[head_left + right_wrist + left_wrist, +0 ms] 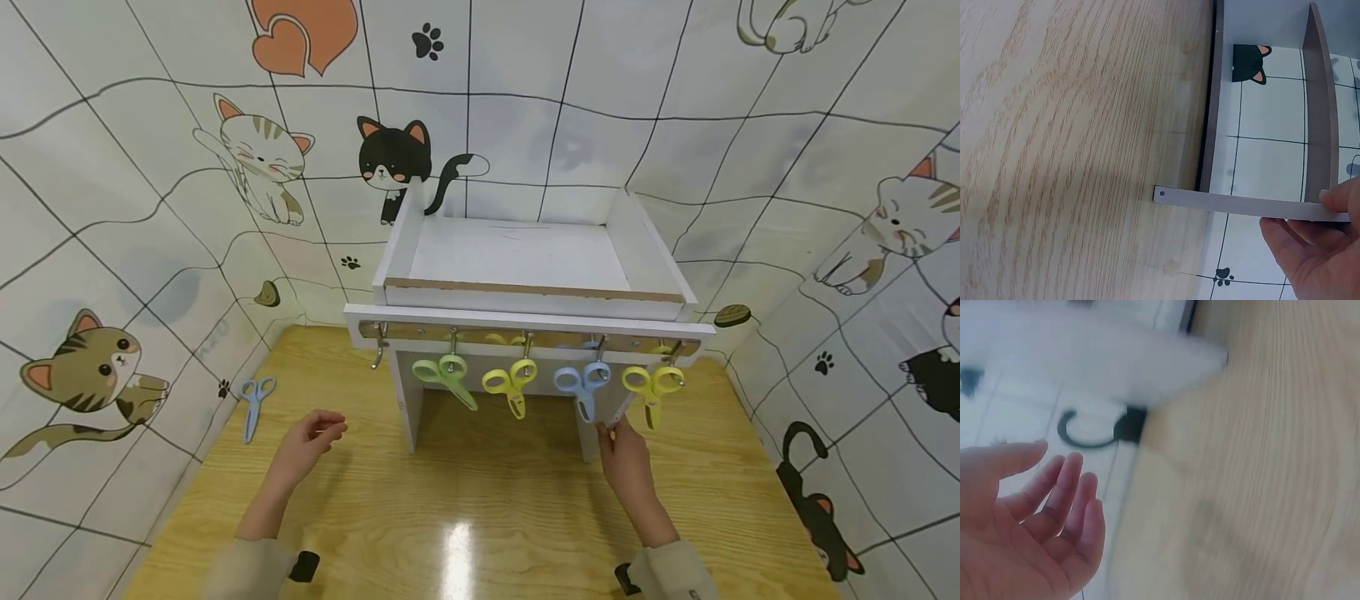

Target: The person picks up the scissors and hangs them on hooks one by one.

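A white rack (pixel 525 315) stands on the table with a row of hooks along its front rail. From the hooks hang green scissors (pixel 442 371), yellow scissors (pixel 512 383), blue scissors (pixel 582 385) and more yellow scissors (pixel 652 390); the leftmost hook (pixel 378 346) carries nothing. Just below the rightmost scissors, my right hand (pixel 628 467) pinches the front edge of the rack's right side panel (pixel 1222 201) between thumb and fingers. My left hand (pixel 303 454) hovers over the table left of the rack, fingers loosely bent, palm bare in the left wrist view.
Another pair of blue scissors (pixel 255 407) lies on the wooden table (pixel 480 500) at the left, beyond my left hand. White cloth (pixel 517 125) with printed cats and grid lines encloses the table at the back and both sides. The rack's upper tray (pixel 517 254) has raised walls.
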`<state>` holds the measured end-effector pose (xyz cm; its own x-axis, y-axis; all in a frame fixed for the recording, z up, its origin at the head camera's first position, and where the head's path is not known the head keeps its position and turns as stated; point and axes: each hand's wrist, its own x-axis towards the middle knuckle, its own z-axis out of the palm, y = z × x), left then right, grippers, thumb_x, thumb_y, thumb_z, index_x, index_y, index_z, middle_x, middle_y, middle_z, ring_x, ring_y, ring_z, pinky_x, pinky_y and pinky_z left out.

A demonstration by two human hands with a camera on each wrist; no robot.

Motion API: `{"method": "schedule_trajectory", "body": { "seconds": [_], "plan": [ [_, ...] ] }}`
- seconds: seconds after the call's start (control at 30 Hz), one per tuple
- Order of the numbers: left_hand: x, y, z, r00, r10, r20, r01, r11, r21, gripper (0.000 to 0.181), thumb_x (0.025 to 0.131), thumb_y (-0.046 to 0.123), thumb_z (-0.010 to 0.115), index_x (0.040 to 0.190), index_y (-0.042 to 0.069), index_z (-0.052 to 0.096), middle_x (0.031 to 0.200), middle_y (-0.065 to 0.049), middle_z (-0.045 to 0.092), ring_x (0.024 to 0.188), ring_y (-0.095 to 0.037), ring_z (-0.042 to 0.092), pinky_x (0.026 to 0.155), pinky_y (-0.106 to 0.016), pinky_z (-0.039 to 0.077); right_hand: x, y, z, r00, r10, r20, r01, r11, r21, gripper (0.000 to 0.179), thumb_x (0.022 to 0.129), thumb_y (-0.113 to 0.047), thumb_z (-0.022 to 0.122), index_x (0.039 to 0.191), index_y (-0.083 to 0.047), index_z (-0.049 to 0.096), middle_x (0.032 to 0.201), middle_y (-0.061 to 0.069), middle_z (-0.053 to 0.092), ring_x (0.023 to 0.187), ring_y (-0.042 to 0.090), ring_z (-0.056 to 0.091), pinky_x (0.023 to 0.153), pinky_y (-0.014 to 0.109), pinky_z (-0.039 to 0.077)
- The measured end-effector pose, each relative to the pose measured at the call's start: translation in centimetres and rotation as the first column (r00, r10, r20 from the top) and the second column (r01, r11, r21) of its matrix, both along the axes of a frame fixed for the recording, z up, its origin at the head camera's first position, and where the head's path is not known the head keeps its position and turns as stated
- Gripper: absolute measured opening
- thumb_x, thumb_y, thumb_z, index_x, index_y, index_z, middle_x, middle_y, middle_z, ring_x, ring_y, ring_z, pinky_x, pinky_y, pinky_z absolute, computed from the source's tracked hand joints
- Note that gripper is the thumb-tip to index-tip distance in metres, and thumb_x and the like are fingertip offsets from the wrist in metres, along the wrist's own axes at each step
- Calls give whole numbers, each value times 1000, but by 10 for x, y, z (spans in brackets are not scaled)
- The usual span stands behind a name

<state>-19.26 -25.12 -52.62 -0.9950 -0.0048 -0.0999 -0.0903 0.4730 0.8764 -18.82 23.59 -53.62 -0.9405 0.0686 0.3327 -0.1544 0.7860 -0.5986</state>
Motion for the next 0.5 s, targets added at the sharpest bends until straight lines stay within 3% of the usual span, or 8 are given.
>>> {"method": "schedule_trajectory", "body": {
  "seconds": [0.1,0.27,0.33,0.43,0.5],
  "plan": [
    [-4,-22,-2,998,56,32,-54,996,-75,41,104,27,53,130,-4,54,121,-22,63,102,-21,65,83,-24,55,1,-1,1,1000,3,10,-3,1000,-4,14,100,-5,55,110,5,55,88,21,68,62,16,56,51,25,42],
    [-8,-55,-11,989,139,40,-127,967,-220,44,106,31,46,132,-3,52,127,-27,60,119,-44,58,90,-46,54,2,-1,2,1000,1,22,-1,1000,-5,14,100,-4,54,111,5,55,91,21,69,64,17,58,52,25,43],
    [-10,-67,-15,983,180,37,-162,944,-286,43,106,32,45,130,-2,53,129,-28,59,119,-46,57,85,-46,53,2,-1,2,1000,-4,20,4,1000,-3,14,100,-4,55,110,5,56,92,22,69,66,20,61,53,27,45],
    [-13,-82,-22,971,238,34,-210,909,-361,39,104,27,46,127,-4,55,128,-30,59,106,-44,61,71,-38,52,2,-1,3,1000,-3,11,3,1000,-1,15,100,-4,55,111,6,56,94,24,70,70,24,65,55,30,48],
    [-15,-90,-26,962,272,22,-237,872,-428,38,102,24,49,125,-5,57,127,-32,58,100,-45,60,68,-40,50,2,-1,2,1000,-3,6,3,1000,0,16,100,-3,55,111,7,55,94,24,70,71,25,66,55,31,48]
  ]
}}
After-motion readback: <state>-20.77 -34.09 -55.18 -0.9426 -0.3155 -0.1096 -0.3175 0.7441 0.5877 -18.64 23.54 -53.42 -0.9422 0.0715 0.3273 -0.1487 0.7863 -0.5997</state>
